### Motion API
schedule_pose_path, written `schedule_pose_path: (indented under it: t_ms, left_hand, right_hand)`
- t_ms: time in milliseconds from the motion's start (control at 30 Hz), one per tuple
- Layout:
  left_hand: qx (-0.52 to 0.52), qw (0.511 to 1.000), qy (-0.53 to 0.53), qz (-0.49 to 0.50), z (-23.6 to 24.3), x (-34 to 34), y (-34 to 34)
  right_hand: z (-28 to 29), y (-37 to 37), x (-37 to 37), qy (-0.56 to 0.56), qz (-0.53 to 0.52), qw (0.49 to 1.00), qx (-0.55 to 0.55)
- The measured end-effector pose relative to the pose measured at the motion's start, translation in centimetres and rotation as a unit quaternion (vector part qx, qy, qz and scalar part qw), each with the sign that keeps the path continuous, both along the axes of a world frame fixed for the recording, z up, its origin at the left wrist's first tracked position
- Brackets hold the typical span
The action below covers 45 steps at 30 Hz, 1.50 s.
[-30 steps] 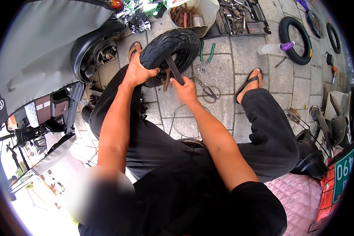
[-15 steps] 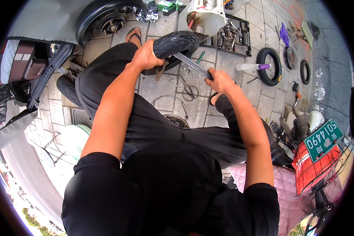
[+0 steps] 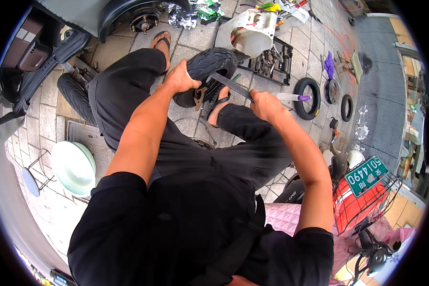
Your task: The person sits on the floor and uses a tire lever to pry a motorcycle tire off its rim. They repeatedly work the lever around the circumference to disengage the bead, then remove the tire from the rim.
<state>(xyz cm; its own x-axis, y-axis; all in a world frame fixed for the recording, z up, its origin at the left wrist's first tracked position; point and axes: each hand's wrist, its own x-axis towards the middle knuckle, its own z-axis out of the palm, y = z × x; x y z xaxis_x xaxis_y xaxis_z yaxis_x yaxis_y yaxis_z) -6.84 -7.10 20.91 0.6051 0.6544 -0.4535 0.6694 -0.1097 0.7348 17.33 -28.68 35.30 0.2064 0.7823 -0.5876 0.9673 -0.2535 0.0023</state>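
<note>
A small black scooter tyre (image 3: 212, 59) on a wheel leans upright on the paving between my feet. My left hand (image 3: 182, 78) is closed on the tyre's near left side. At the wheel's lower side a brown, rusty-looking metal part (image 3: 199, 98) shows, which looks like a brake disc. My right hand (image 3: 268, 106) grips the near end of a long flat metal tyre lever (image 3: 232, 86). The lever's far end reaches the tyre's inner edge; whether it sits under the bead I cannot tell. My right foot (image 3: 219, 106), in a flip-flop, stands close beside the wheel.
Ahead are a white container (image 3: 250, 31) and a black toolbox (image 3: 277, 64) with tools. To the right lie a loose tyre (image 3: 308, 98), a white bottle with a purple cap (image 3: 291, 97) and a purple glove (image 3: 329, 66). A pale basin (image 3: 74, 168) stands at left, a wire basket (image 3: 367, 202) at right.
My right foot has come inward, up against the wheel. The wheel has tilted slightly, and both hands keep their grips. The scissors on the paving are no longer visible.
</note>
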Motion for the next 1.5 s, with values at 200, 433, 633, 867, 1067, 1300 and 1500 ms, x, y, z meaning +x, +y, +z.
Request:
schedule_pose_path:
  t_ms: [200, 433, 633, 867, 1067, 1300, 1500]
  left_hand:
    - [-0.001, 1.0, 0.022, 0.007, 1.2, 0.4, -0.7]
    - [0.039, 0.997, 0.047, 0.052, 1.8, 0.6, -2.9]
    - [-0.025, 0.997, 0.055, -0.039, 0.7, 0.4, 0.6]
    - [0.002, 0.987, 0.079, -0.143, 0.8, 5.5, 3.7]
    - [-0.018, 0.984, 0.117, -0.135, 4.2, 3.0, -0.2]
    - [0.057, 0.995, 0.037, -0.068, 5.2, 0.1, -3.4]
    - [0.128, 0.986, -0.002, -0.108, 5.3, 0.7, -1.7]
  right_hand:
    - [3.8, 4.2, 0.8, -0.056, 0.127, 0.99, -0.021]
    - [9.0, 21.9, -8.6, -0.28, 0.366, 0.879, -0.12]
    - [5.3, 21.7, -10.1, -0.286, 0.461, 0.82, -0.179]
    - [8.7, 16.2, -13.0, -0.236, 0.42, 0.855, -0.193]
    - [9.1, 13.1, -13.0, -0.233, 0.435, 0.854, -0.163]
    - [10.3, 12.8, -12.0, -0.219, 0.446, 0.862, -0.095]
    - [10.3, 14.5, -3.6, -0.137, 0.303, 0.942, -0.046]
